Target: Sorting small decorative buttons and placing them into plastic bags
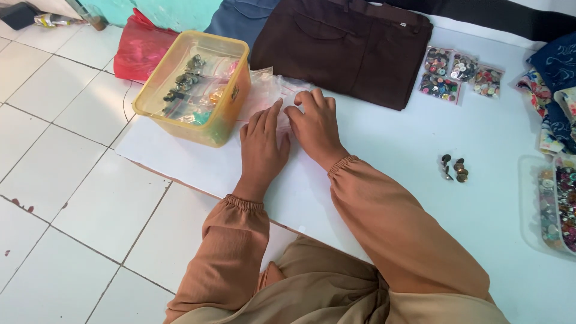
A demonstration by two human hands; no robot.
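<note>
My left hand and my right hand lie flat side by side, fingers together, pressing on a pile of small clear plastic bags on a white sheet spread over the floor. Both wrists end in tan gathered sleeves. Just left of my left hand stands a yellow translucent plastic box with several small bags of metal buttons inside. Neither hand grips anything that I can see.
Folded dark brown trousers lie beyond my hands, with blue cloth and a red bag further left. Bags of mixed buttons sit at right. Loose metal buttons and a clear tray of buttons lie at right. White floor tiles are at left.
</note>
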